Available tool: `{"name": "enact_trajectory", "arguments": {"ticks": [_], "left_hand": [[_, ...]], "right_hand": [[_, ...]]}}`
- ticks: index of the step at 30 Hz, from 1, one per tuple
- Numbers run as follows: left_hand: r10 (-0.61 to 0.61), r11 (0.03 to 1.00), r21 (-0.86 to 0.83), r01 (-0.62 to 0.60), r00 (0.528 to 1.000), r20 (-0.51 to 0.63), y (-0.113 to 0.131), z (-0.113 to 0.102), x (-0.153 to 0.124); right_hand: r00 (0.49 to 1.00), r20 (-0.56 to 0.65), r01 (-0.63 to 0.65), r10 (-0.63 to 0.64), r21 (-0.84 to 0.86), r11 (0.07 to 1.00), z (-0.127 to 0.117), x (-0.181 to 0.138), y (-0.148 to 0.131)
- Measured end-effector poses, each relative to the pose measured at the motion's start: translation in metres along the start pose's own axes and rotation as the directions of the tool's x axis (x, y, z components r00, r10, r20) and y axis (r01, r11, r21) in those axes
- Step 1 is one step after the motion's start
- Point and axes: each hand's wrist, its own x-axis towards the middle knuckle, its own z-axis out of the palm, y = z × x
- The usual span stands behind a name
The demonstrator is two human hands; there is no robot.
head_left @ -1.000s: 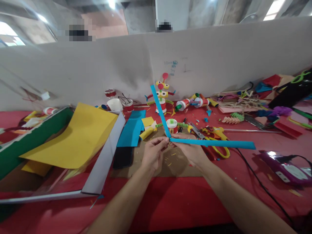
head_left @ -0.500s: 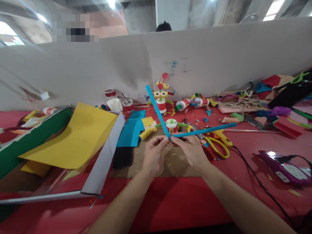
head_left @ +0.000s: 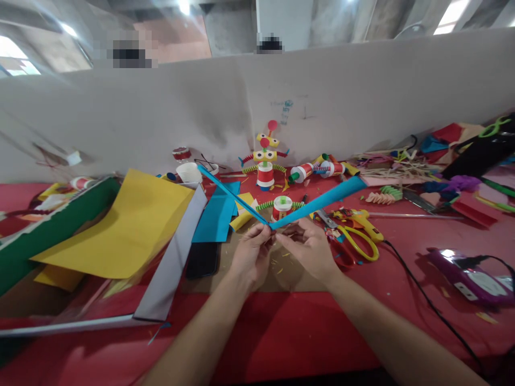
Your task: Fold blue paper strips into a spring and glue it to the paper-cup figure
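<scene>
Two blue paper strips (head_left: pixel 322 203) meet at a corner in a V between my hands. My left hand (head_left: pixel 251 249) is closed, pinching the joined end near the corner. Fingers of my right hand (head_left: pixel 308 246) press on the strip just right of that corner. One arm of the V points up left, seen nearly edge-on; the other rises to the right with its broad face showing. Just behind sits a red and white paper-cup figure (head_left: pixel 282 203) with green folded-paper arms. Beneath my hands lies a brown cardboard sheet (head_left: pixel 281 279) with small yellow scraps.
Yellow scissors (head_left: pixel 360 244) and a yellow glue gun (head_left: pixel 370 225) with a black cord lie right. At left, a box (head_left: pixel 169 268) holds yellow paper. A phone (head_left: pixel 202 260) and blue sheets (head_left: pixel 217 214) lie beside it. Finished cup figures (head_left: pixel 265 174) stand by the white partition (head_left: pixel 161 118).
The left arm of the blue V has swung down to the left. Its right arm has tilted upward and turned its broad face toward me. My hands have shifted slightly left.
</scene>
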Motion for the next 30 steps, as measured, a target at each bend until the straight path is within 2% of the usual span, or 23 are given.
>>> {"name": "enact_trajectory", "arguments": {"ticks": [3, 9, 12, 15, 22, 27, 30], "left_hand": [[-0.064, 0.996, -0.063, 0.063, 0.998, -0.013, 0.001, 0.003, -0.002], [-0.113, 0.991, -0.073, 0.11, 0.993, -0.041, -0.002, 0.004, -0.005], [-0.095, 0.994, -0.066, 0.092, 0.994, -0.047, -0.004, 0.002, -0.004], [-0.057, 0.998, -0.042, 0.055, 0.996, -0.062, -0.004, 0.003, -0.005], [0.032, 0.998, -0.051, -0.04, 0.987, -0.158, -0.002, 0.012, -0.01], [-0.038, 0.998, -0.056, 0.032, 0.992, -0.119, -0.003, 0.011, -0.011], [-0.023, 0.999, -0.025, 0.021, 0.997, -0.079, -0.004, 0.01, -0.01]], "right_hand": [[0.999, 0.004, 0.035, -0.035, -0.052, 0.998, 0.0, -0.001, 0.002], [0.997, 0.026, 0.069, -0.067, -0.078, 0.995, 0.004, -0.003, 0.007], [0.997, 0.0, 0.074, -0.074, -0.033, 0.997, 0.006, -0.004, 0.01], [0.996, -0.023, 0.088, -0.089, -0.066, 0.994, 0.006, -0.005, 0.009], [0.998, -0.012, 0.065, -0.066, -0.083, 0.994, 0.007, -0.006, 0.007], [0.993, -0.048, 0.1, -0.106, -0.127, 0.987, 0.004, -0.003, 0.004], [0.993, -0.053, 0.094, -0.103, -0.139, 0.986, 0.001, -0.001, 0.004]]}}
